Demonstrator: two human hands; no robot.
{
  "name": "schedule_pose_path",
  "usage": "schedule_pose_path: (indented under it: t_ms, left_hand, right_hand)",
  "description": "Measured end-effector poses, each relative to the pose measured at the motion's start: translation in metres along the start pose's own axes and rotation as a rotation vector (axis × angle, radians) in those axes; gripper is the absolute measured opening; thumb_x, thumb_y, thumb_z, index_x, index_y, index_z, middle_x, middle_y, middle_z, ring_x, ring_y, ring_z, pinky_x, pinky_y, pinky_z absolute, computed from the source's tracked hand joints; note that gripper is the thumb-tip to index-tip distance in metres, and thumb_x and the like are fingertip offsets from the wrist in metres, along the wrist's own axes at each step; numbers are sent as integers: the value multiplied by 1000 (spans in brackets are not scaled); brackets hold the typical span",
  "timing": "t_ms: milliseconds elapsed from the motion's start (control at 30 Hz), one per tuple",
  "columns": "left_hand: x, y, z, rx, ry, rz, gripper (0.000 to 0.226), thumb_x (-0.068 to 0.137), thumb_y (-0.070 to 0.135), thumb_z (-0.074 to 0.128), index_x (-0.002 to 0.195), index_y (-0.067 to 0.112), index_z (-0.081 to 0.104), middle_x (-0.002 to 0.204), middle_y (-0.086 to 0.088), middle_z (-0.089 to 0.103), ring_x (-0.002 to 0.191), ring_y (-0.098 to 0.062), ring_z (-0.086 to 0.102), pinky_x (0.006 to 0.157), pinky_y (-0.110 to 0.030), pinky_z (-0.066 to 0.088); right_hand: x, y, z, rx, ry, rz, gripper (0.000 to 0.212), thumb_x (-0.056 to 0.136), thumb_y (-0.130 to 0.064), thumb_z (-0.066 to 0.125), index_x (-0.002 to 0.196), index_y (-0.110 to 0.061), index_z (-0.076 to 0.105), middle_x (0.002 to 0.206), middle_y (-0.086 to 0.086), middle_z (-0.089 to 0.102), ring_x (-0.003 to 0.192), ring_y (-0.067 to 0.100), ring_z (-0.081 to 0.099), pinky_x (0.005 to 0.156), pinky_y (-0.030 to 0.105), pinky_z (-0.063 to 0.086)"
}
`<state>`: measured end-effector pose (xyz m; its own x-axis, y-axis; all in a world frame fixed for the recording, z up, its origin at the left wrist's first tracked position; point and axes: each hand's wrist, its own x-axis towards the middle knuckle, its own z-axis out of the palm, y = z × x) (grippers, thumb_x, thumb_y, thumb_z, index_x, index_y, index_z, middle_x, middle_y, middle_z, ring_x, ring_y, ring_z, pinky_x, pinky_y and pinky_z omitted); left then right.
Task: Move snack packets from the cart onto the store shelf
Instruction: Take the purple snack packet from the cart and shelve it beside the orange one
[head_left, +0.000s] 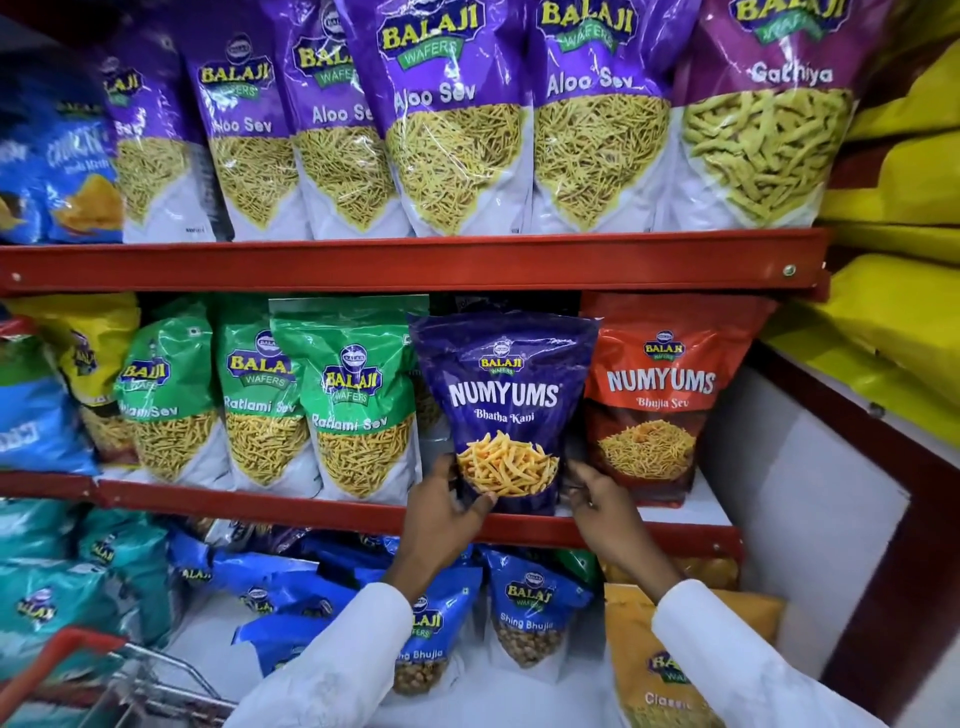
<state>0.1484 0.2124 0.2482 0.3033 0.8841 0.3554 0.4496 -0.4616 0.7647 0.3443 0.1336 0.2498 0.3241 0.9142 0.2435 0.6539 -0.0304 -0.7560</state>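
left hand (441, 512) pinching numyums packet (505, 410) base, right hand (602, 501) fingers loosely curled at its other corner, steadying upright in shelf (649, 535) gap

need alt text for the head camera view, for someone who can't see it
Two hands, left hand and right hand, hold the bottom of a dark blue Numyums Bhatha Kani packet standing upright on the red middle shelf, between green Ratlami Sev packets and an orange Numyums Bhujia Sev packet.
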Motion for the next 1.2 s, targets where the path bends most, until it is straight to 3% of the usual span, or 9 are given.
schedule_pose_path:
  t_ms: [100, 233, 333, 400, 467, 567, 667, 800, 1200]
  left_hand:
    - [-17, 12, 5, -55, 156, 3, 58, 78, 27, 77, 128, 15, 51, 122, 0, 65, 117, -20, 59, 99, -33, 48]
    - [-44, 45, 24, -139, 411, 175, 32, 82, 15, 73, 109, 20, 57, 108, 1, 59, 103, -9, 58, 91, -15, 45]
    - [-48, 69, 54, -123, 186, 233, 12, 83, 18, 71, 93, 22, 66, 93, 5, 68, 86, -4, 64, 81, -22, 54]
    - [-42, 78, 77, -64, 45, 192, 26, 82, 27, 71, 106, 18, 68, 104, 1, 71, 91, -8, 66, 86, -28, 55]
    - [-29, 85, 99, -42, -23, 117, 43, 80, 29, 73, 117, 9, 63, 114, -5, 69, 101, -18, 64, 88, -27, 51]
    - [-7, 92, 120, 44, -79, 59, 55, 78, 35, 75, 118, 4, 54, 110, -13, 68, 102, -31, 64, 75, -26, 42]
    - [11, 96, 136, 80, -110, 34, 74, 76, 38, 78, 131, 6, 41, 120, -17, 65, 109, -37, 63, 79, -34, 51]
    - [20, 97, 146, 68, -87, 10, 72, 74, 42, 79, 128, 8, 46, 121, -17, 67, 110, -36, 64, 85, -39, 53]
    - [-8, 95, 137, 71, -63, 13, 65, 68, 45, 82, 115, 15, 48, 87, -3, 74, 82, -20, 69, 67, -26, 52]
  right_hand:
    - [-10, 12, -7, 51, 0, 10, 51, 95, -5, 50, 144, -14, 41, 137, 1, 58, 122, 17, 57, 94, 22, 44]
    - [-30, 31, -28, 153, 240, 13, 41, 89, 1, 57, 124, -19, 60, 112, -4, 70, 103, 9, 67, 77, 5, 49]
    - [-33, 45, -48, 257, 515, 71, 33, 87, 4, 57, 114, -15, 62, 105, 3, 71, 99, 17, 68, 72, 4, 48]
    - [-27, 52, -62, 339, 594, 130, 34, 89, 3, 56, 121, -10, 58, 110, 7, 68, 103, 20, 64, 75, 11, 46]
    - [-19, 59, -74, 356, 562, 177, 41, 90, 1, 55, 130, -10, 52, 119, 9, 65, 107, 20, 61, 84, 23, 48]
    - [-7, 65, -86, 211, 474, 243, 47, 89, -6, 56, 134, -16, 52, 131, 11, 65, 116, 30, 61, 94, 40, 50]
    - [0, 70, -93, 132, 469, 279, 50, 86, -8, 55, 134, -20, 54, 132, 14, 63, 119, 38, 58, 97, 44, 48]
    - [1, 77, -92, 131, 386, 301, 54, 88, -11, 51, 139, -25, 49, 137, 11, 61, 123, 37, 56, 102, 51, 48]
    - [-30, 84, -93, 72, 427, 245, 45, 87, -5, 53, 130, -17, 57, 120, 15, 70, 107, 35, 65, 90, 44, 54]
